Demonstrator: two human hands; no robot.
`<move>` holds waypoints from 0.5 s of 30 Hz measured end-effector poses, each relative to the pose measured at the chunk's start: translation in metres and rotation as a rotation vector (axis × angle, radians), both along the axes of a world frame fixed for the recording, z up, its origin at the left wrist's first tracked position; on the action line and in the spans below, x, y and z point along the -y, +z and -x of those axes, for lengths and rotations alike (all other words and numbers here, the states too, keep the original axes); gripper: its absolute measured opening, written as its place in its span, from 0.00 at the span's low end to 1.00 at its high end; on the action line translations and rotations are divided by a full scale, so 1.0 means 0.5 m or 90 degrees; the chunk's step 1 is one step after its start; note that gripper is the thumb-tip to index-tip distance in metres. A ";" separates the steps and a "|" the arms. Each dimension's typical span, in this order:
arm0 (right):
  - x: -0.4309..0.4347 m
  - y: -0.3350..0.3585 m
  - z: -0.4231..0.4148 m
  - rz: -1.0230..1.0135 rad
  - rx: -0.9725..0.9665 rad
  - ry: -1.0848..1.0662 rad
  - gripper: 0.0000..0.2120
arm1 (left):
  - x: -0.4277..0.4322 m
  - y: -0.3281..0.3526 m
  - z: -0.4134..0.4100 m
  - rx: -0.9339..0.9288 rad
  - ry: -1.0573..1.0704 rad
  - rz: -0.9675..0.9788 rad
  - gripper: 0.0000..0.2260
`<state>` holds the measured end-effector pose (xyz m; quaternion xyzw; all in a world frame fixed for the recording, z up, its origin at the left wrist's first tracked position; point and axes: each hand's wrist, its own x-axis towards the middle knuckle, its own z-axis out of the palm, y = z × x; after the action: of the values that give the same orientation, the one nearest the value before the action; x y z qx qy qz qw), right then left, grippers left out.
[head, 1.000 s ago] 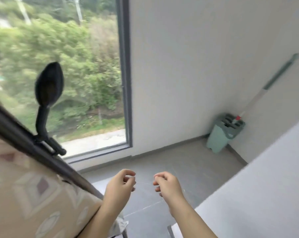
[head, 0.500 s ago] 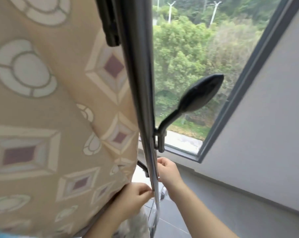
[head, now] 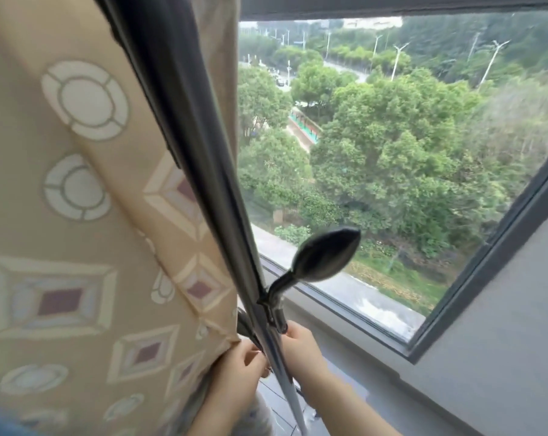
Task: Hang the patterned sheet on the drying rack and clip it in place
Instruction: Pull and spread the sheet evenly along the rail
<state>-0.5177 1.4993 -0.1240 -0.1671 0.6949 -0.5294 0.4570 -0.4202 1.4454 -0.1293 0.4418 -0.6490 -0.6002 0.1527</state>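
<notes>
The patterned sheet (head: 87,234), beige with white rings and maroon diamonds, hangs over the dark metal rail of the drying rack (head: 216,196) and fills the left half of the view. My left hand (head: 246,368) pinches the sheet's lower edge right beside the rail. My right hand (head: 301,347) is on the other side of the rail, fingers closed at the base of a black clip-on fitting (head: 323,256) with an oval head that juts out to the right. No separate clothes clip shows in either hand.
A large window (head: 392,158) with a dark frame looks out on trees and a road far below. The grey sill and white wall (head: 502,357) lie to the right. A strip of grey floor shows under my forearms.
My view swung from the floor corner up along the rack. Both hands went from empty in mid-air to the rail, the left taking the sheet's edge, the right reaching the fitting's base.
</notes>
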 end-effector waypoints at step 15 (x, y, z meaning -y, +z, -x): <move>0.119 0.008 0.093 0.038 -0.001 0.277 0.05 | 0.076 0.005 0.043 -0.042 0.301 -0.068 0.08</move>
<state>-0.5641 1.4400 -0.1201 -0.3268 0.6269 -0.4385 0.5550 -0.4418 1.4073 -0.1267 0.5691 -0.4894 -0.5954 0.2864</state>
